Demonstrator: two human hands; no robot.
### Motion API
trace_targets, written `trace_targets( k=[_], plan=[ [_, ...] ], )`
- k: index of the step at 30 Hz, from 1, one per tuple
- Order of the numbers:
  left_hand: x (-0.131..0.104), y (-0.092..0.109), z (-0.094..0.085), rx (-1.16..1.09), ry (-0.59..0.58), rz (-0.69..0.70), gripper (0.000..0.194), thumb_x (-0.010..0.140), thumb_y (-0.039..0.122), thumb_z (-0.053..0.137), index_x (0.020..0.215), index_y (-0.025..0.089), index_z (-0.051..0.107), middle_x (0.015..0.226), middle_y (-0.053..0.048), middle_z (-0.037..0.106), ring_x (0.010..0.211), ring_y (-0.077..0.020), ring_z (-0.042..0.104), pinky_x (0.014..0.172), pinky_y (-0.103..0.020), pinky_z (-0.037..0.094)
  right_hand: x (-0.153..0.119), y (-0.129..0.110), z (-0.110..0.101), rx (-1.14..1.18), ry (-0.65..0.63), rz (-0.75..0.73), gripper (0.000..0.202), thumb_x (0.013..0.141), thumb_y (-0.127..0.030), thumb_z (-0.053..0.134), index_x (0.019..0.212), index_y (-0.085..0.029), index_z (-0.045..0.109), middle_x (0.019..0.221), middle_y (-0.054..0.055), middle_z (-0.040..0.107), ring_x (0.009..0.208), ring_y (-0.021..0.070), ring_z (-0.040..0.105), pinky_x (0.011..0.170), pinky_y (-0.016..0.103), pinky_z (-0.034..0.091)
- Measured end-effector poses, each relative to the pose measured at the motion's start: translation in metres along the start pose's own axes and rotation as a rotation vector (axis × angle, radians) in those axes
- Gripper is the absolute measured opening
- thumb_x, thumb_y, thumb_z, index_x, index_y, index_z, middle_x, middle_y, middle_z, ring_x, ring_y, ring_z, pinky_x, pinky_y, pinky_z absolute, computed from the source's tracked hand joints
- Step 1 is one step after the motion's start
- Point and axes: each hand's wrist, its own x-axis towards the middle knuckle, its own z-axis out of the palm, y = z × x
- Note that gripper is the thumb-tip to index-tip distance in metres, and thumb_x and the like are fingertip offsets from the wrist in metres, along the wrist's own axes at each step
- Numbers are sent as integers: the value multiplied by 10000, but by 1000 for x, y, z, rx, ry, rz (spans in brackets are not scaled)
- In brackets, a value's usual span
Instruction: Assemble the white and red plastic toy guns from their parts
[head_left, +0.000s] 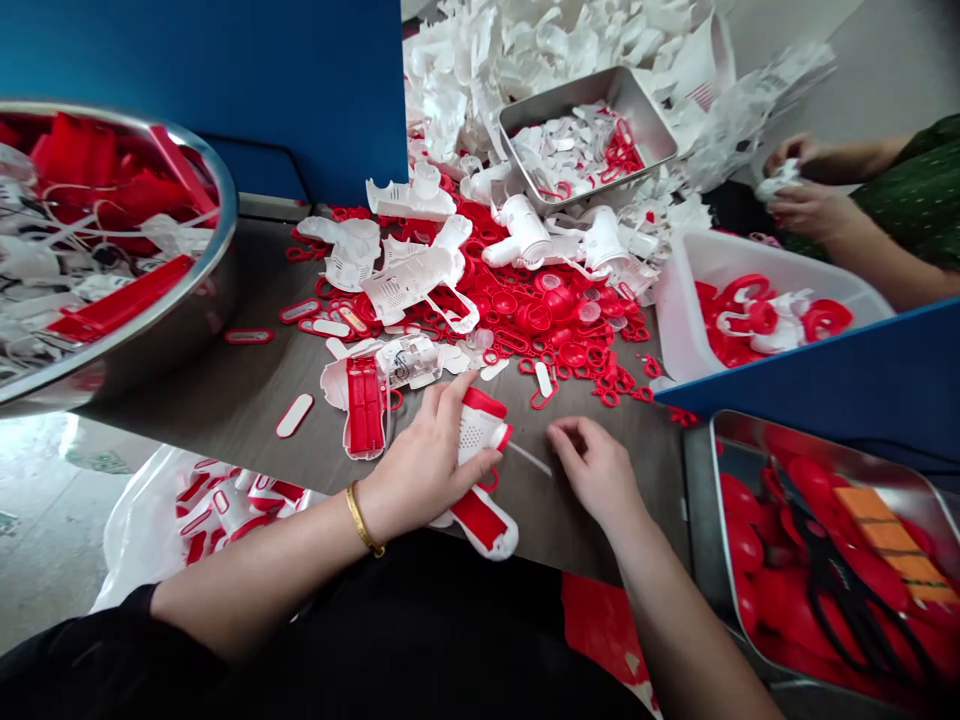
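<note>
My left hand [424, 450], with a gold bangle at the wrist, is closed over a white-and-red toy gun [486, 525] low at the table's front edge. Its perforated barrel and red-inset handle show on either side of my fingers. A thin whitish tube [531, 459] sticks out from its right side. Close to the tube's free end is my right hand [596, 470], fingers curled and thumb near the index finger; I cannot make out anything in them. Left of my left hand lies an opened toy gun half [366, 405] with a red battery compartment, beside a clear-and-white mechanism [409, 360].
Red rings and caps [540, 310] and white shells [420, 275] heap at the back. A metal tray [656, 150] rests on the heap. A steel basin [225, 215] is left, a plastic bin [679, 290] right. Scissors [832, 570] lie in another tray. A co-worker's hands [814, 205] hold something white.
</note>
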Motion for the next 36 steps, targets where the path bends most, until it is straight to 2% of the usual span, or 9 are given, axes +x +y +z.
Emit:
trace_targets(
  k=[5,7,12,17,22,25,29,32,36],
  plan=[
    [2,2,-6,433,51,100,527,851,257,577,1355,179,442,1464,-181,304,1311,-390,350,1009,-566,392,64,1,11,32,187,36,206,601,-372,742,680,-221,627,671,2,536,715,207,540,806,413,450],
    [11,12,-9,487,31,169,468,842,275,599,1292,178,516,1433,-170,371,1302,-381,363,1024,-550,378,71,3,13,113,216,40,244,590,-408,738,682,-217,617,720,4,549,703,184,537,780,386,458],
    [81,52,13,561,-267,265,362,928,389,483,1038,88,652,1043,-176,657,1045,-304,596,917,-440,459,39,14,-4,395,339,134,418,753,-625,509,862,-223,534,794,8,614,621,133,576,536,261,457],
    [142,66,44,596,-450,178,252,813,242,656,1010,85,668,1022,-186,693,989,-280,652,817,-320,492,-3,25,-28,556,223,266,374,669,-469,719,888,-174,643,643,-10,623,532,109,560,501,235,461],
    [142,44,32,543,-444,187,203,805,180,601,976,91,662,926,-179,699,890,-289,664,741,-321,486,19,29,-22,575,124,214,368,624,-433,762,846,-165,642,649,-2,653,572,133,604,528,268,512],
    [132,39,18,487,-411,208,214,835,193,543,1011,125,643,887,-122,697,837,-247,657,749,-310,476,38,18,-13,633,116,144,350,658,-471,733,829,-180,641,721,1,676,627,135,634,651,320,560],
    [108,46,5,111,-442,238,179,845,156,474,945,148,622,904,-64,670,833,-177,632,793,-295,481,22,-2,-22,657,175,16,291,729,-408,727,930,-214,647,793,-10,700,691,130,663,721,311,561],
    [89,53,2,-489,-555,-7,210,849,106,378,967,147,547,839,-28,621,695,-117,625,682,-265,508,-2,-17,-35,624,242,-77,179,752,-341,737,843,-223,637,720,-26,690,630,122,654,627,266,548],
    [70,60,4,-1083,-656,-294,158,843,157,433,976,145,519,789,-14,584,633,-104,619,594,-227,490,-13,-35,-42,555,174,-133,117,774,-305,722,785,-217,646,680,-21,682,606,129,649,595,263,537]
  ],
)
